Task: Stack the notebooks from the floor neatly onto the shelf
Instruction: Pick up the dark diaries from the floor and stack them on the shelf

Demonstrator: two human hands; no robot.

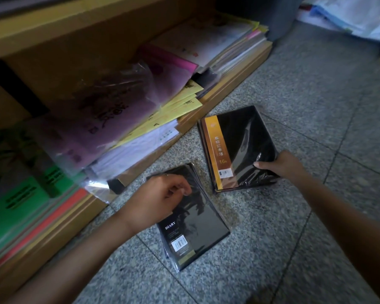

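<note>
Low wooden shelf [235,85] runs along the left, its bottom board crowded with loose stock: purple sheets [97,110] in clear wrap, yellow envelopes [185,104] and green covers [20,205].

Both lots of notebooks lie on the speckled stone floor [294,227], just in front of the shelf's lip and not on it.

- DIARY notebook [198,233]: black, shrink-wrapped, flat on the floor a little out from the shelf front, white barcode label at its near end. The left hand [160,198] sits over the end nearest the shelf with its fingers curled down onto the cover. Whether they pinch the wrap or only rest there cannot be told.
- gold-banded notebooks [235,141]: a black wrapped pile, further out from the shelf than the diary, angled to it. The right hand [281,165] grips the corner furthest from the shelf, thumb pressed on top and fingers tucked under the edge.
</note>
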